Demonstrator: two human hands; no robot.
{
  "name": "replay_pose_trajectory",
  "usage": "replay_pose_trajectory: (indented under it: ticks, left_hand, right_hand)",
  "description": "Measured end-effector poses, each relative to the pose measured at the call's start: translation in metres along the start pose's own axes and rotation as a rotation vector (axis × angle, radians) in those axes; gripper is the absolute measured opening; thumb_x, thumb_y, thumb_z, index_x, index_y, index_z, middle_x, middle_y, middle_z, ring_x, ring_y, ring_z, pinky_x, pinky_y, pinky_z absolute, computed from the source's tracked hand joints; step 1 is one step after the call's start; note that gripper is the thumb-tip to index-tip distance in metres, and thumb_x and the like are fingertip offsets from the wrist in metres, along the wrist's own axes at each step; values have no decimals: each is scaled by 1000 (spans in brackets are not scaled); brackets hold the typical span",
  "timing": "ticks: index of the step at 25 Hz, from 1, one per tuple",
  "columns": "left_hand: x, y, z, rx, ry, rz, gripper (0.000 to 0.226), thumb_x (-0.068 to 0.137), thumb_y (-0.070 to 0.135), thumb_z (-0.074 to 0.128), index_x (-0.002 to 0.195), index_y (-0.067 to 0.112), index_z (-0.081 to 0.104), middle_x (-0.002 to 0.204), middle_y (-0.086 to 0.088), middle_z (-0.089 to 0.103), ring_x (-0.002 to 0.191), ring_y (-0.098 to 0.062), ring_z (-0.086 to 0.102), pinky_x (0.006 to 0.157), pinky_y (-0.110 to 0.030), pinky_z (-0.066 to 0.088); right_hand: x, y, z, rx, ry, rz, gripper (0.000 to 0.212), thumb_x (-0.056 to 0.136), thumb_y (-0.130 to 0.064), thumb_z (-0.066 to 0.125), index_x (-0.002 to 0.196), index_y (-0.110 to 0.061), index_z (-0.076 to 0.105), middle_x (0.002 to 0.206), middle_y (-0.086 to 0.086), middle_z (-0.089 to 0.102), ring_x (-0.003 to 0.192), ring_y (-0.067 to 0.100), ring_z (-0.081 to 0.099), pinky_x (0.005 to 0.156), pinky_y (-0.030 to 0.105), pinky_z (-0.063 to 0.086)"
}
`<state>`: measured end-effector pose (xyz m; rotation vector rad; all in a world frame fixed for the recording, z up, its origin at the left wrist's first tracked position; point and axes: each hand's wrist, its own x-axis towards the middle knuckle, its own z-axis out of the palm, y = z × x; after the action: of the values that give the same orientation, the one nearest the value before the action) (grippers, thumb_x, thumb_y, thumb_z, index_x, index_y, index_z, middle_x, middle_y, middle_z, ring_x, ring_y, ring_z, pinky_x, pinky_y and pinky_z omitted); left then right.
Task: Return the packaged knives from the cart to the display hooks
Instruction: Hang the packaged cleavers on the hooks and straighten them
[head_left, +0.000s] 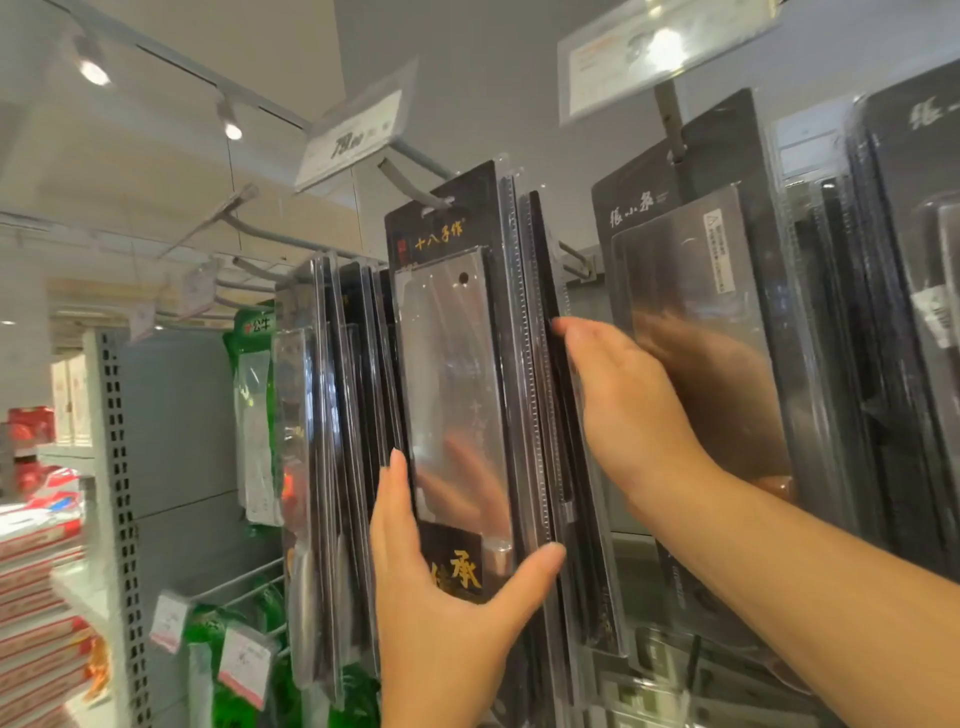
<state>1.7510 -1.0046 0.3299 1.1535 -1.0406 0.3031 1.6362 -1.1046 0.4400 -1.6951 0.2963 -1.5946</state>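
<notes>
The packaged knife (452, 364) hangs in the centre of the frame, the slot in its black card threaded on a grey display hook (410, 182). Its long axis runs top to bottom, leaning slightly; the cleaver blade fills the upper part with its hole near the top, and the handle end points down. The printed face turns toward the camera and a little left.

The left hand (441, 623) clasps the pack's lower end, thumb hooked on the right edge and fingers lying up the left edge. The right hand (623, 410) is flat, fingers straight and together, pressing the right side of the packs behind (540, 364), which hang close against the front one.

A price tag (358, 135) sits at the hook's tip, upper centre. To the right hangs another black cleaver pack (691, 291); to the left, a row of thinner packs (332, 415). At left stands a grey perforated upright (122, 493) with green packets (254, 332) beside it, and red and white boxes (36, 597) are stacked at lower left. 2 track lights (93, 70) glow at upper left.
</notes>
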Motion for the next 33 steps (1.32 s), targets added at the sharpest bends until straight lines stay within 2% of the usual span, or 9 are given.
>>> replay_pose_trajectory:
  ticks: [4,8,11,16,21,24,27,31,33]
  left_hand:
    - [3,14,-6,-144,153,208,67,74,53,73,136,53,49,147,23,49,137,0,45,107,-31,41]
    - [0,37,2,-412,4,182,14,88,42,61,96,38,72,93,5,76,80,-8,70,69,-17,52]
    - [-13,57,30,-592,-228,45,21,87,43,61,92,27,73,79,1,76,66,-8,67,61,-18,51]
    - [-49,96,89,-839,-560,-82,14,89,26,61,92,18,73,80,0,76,68,-6,68,63,-15,52]
    - [-94,150,131,-950,-903,-161,15,88,43,71,101,35,74,97,10,78,90,-6,72,85,-31,58]
    - [-111,180,163,-966,-1026,-280,24,95,27,63,118,32,68,117,17,73,108,6,65,107,-37,49]
    - [-114,200,199,-910,-1094,-311,48,101,21,54,148,29,48,146,15,52,130,3,50,118,-38,36]
    - [-106,223,244,-895,-1059,-317,64,96,23,54,156,33,33,122,30,51,114,4,50,102,-27,39]
    - [-107,236,264,-847,-999,-276,68,96,26,53,158,31,27,141,24,47,124,-2,47,100,-25,33]
  right_hand:
    - [-17,3,-2,-152,82,-108,36,106,-30,52,142,-33,50,119,-28,55,106,-30,47,86,-7,35]
    - [-39,-7,-18,-200,184,-162,20,105,-30,54,123,-36,61,100,-18,71,79,-3,68,69,13,52]
    - [-55,-22,-41,-246,209,-149,13,105,-27,53,104,-31,66,74,-4,71,44,8,55,46,22,44]
    - [-94,-61,-113,-423,357,-129,17,104,-25,54,98,-23,69,63,-1,67,43,12,50,48,25,42]
    - [-144,-118,-201,-645,563,-60,20,105,-19,53,96,-20,70,63,0,66,44,13,52,45,21,43]
    - [-156,-139,-246,-780,644,46,15,104,-21,54,102,-25,68,77,-5,73,59,9,64,53,17,47]
    - [-150,-146,-285,-904,617,248,25,102,-33,57,127,-30,60,110,-13,70,98,7,67,91,36,55]
    - [-119,-164,-327,-1135,554,338,58,100,-46,54,153,-29,39,138,-9,55,121,16,57,107,47,48]
    - [-103,-167,-346,-1191,550,348,65,99,-48,53,157,-27,32,150,-5,49,123,18,55,106,45,47]
